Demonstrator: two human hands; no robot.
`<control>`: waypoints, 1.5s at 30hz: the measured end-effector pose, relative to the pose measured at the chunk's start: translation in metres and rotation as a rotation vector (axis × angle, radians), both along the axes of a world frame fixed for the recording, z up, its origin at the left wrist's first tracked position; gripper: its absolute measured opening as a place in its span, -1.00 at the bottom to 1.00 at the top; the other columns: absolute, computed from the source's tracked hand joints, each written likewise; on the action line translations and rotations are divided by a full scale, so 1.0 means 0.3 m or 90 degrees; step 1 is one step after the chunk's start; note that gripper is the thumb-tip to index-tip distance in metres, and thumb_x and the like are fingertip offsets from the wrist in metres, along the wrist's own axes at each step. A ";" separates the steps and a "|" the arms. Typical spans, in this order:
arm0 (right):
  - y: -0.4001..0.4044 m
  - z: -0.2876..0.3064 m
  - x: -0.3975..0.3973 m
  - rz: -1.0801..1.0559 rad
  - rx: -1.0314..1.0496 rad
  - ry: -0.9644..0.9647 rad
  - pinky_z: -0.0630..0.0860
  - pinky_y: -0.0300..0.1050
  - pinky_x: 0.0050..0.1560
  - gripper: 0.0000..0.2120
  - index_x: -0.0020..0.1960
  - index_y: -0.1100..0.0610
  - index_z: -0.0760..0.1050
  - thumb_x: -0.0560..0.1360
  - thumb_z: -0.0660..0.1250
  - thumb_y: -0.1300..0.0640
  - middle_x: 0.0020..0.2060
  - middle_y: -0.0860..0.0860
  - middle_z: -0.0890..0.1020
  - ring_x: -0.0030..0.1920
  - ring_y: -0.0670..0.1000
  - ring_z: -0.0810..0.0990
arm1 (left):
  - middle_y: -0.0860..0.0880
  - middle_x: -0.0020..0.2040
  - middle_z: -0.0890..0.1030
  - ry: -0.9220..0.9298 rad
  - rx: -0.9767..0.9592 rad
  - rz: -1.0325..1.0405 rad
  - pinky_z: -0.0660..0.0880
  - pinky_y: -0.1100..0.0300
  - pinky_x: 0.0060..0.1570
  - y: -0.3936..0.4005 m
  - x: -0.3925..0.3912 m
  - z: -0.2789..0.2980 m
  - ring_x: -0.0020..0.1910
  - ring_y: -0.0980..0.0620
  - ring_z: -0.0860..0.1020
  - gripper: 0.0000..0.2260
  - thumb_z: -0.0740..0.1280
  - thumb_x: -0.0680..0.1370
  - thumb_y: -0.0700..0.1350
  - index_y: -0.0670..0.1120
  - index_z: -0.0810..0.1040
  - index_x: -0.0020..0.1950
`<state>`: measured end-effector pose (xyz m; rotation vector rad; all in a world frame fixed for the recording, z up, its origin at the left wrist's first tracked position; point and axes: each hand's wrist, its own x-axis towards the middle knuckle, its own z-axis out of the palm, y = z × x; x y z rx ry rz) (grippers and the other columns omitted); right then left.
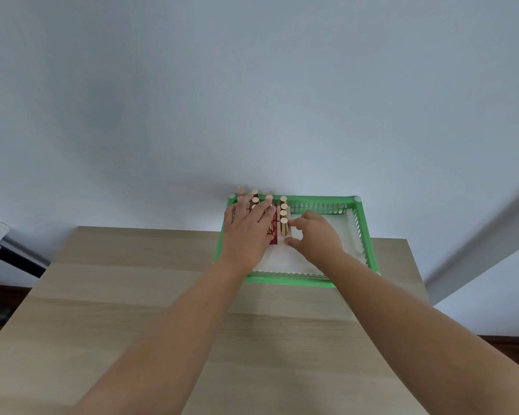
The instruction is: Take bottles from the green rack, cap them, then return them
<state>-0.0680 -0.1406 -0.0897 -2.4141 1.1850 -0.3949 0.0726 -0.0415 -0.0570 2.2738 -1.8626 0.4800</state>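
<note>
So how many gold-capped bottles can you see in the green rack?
About 7 visible: four in a column beside the right hand, three at the green rack's far left behind the left hand, which probably hides more.

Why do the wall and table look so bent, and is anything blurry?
Head view: wide-angle lens bows the table edges and wall; light is soft and even, without glare; the small bottles in the green rack look slightly soft.

A plain room: wooden table (132,310) against a bare white wall (252,85).
</note>
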 end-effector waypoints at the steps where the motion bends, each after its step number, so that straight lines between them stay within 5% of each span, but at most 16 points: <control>1: -0.001 -0.001 0.002 -0.001 -0.001 -0.001 0.51 -0.03 0.05 -0.56 0.28 -0.02 0.48 0.43 0.41 -0.06 0.09 0.00 0.51 0.14 0.04 0.48 | 0.12 0.41 0.43 -0.007 -0.010 -0.001 0.23 -0.02 0.31 -0.002 0.004 -0.005 0.44 -0.13 0.30 -0.53 0.45 0.42 -0.04 0.01 0.50 0.32; 14: -0.007 -0.023 -0.010 -0.059 0.049 0.003 0.48 -0.03 0.13 -0.37 0.36 0.05 0.40 0.38 0.41 -0.18 0.15 -0.01 0.51 0.20 0.03 0.45 | 0.11 0.30 0.55 -0.046 -0.078 -0.029 0.16 0.00 0.28 -0.019 0.044 -0.055 0.40 -0.09 0.22 -0.44 0.53 0.32 0.05 0.01 0.53 0.29; 31: -0.006 -0.013 0.041 -0.058 0.084 0.104 0.48 0.01 0.14 -0.55 0.29 0.05 0.49 0.45 0.37 -0.09 0.16 0.06 0.47 0.18 0.09 0.44 | 0.09 0.24 0.59 -0.069 -0.091 -0.045 0.19 0.02 0.26 -0.028 0.050 -0.056 0.37 -0.11 0.28 -0.45 0.55 0.30 -0.01 0.00 0.55 0.27; 37: 0.004 -0.005 0.044 -0.046 0.050 0.131 0.50 0.03 0.07 -0.67 0.13 0.11 0.56 0.47 0.35 -0.08 0.09 0.08 0.48 0.12 0.12 0.46 | 0.10 0.25 0.59 -0.059 -0.087 -0.043 0.20 0.04 0.26 -0.017 0.045 -0.048 0.34 -0.15 0.42 -0.44 0.55 0.30 0.00 0.00 0.55 0.28; 45: 0.011 0.015 0.017 -0.058 0.059 0.130 0.48 0.03 0.15 -0.52 0.29 0.09 0.47 0.46 0.35 -0.13 0.20 0.05 0.49 0.21 0.09 0.44 | 0.12 0.30 0.55 -0.066 -0.138 -0.058 0.38 -0.01 0.24 0.001 0.026 -0.040 0.38 -0.10 0.36 -0.47 0.51 0.36 0.07 0.02 0.53 0.31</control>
